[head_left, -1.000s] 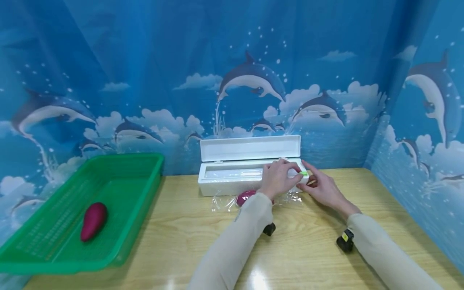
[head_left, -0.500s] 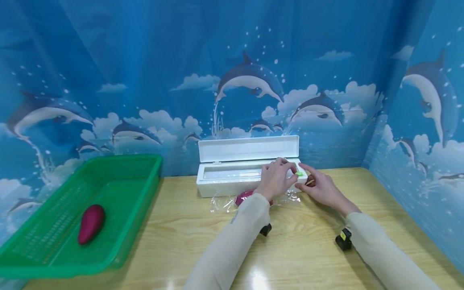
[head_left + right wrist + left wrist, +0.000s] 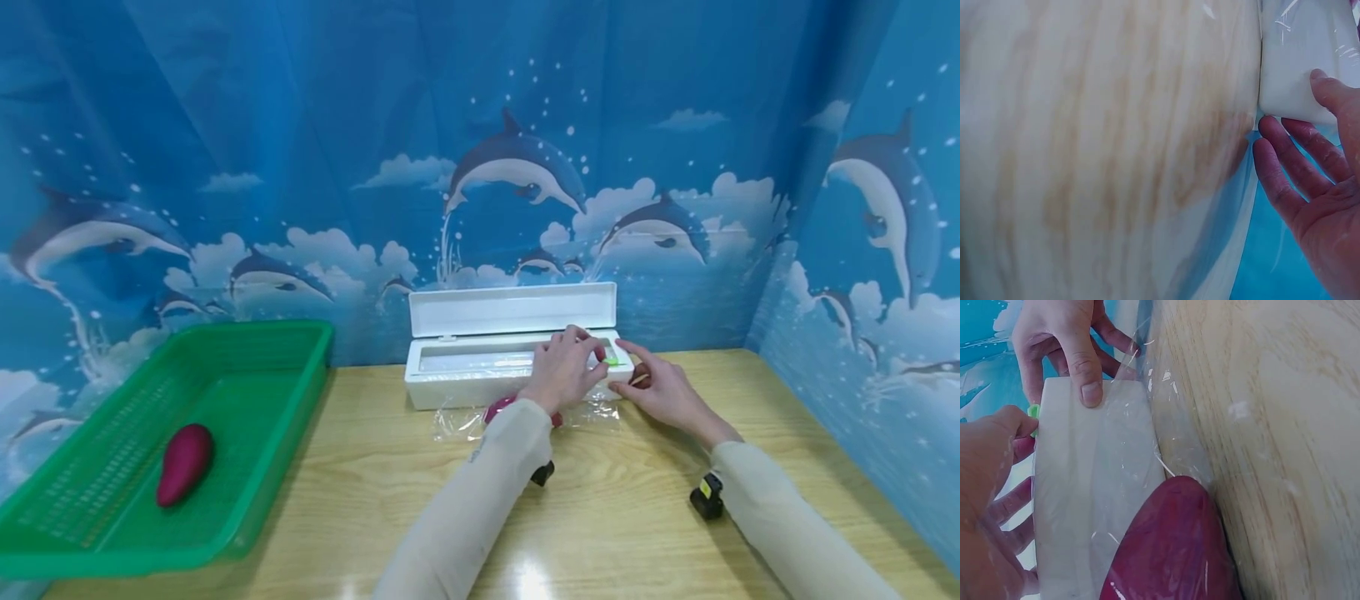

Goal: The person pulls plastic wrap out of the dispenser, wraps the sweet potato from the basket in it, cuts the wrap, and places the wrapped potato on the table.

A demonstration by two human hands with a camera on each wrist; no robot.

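Note:
A white cling film box (image 3: 450, 390) stands at the table's back with its lid (image 3: 513, 309) up. My left hand (image 3: 562, 371) reaches over the box and pinches the small green cutter (image 3: 612, 362) near its right end, thumb and finger meeting there in the left wrist view. My right hand (image 3: 670, 400) grips that end, its thumb on the front wall in the right wrist view. Clear film (image 3: 457, 423) hangs down the box's front onto the table. At the box's foot lies a purple-red, tapered sweet potato (image 3: 1175, 544) under film, partly hidden by my left forearm in the head view.
A green plastic basket (image 3: 318, 350) sits at the left with another purple-red sweet potato (image 3: 185, 464) inside. Behind the wooden table (image 3: 600, 525) hangs a blue dolphin-print curtain (image 3: 337, 125), which also closes off the right side.
My left hand has slid slightly left along the box with the green cutter. The right hand keeps its place on the box's end. The head view has shifted a little.

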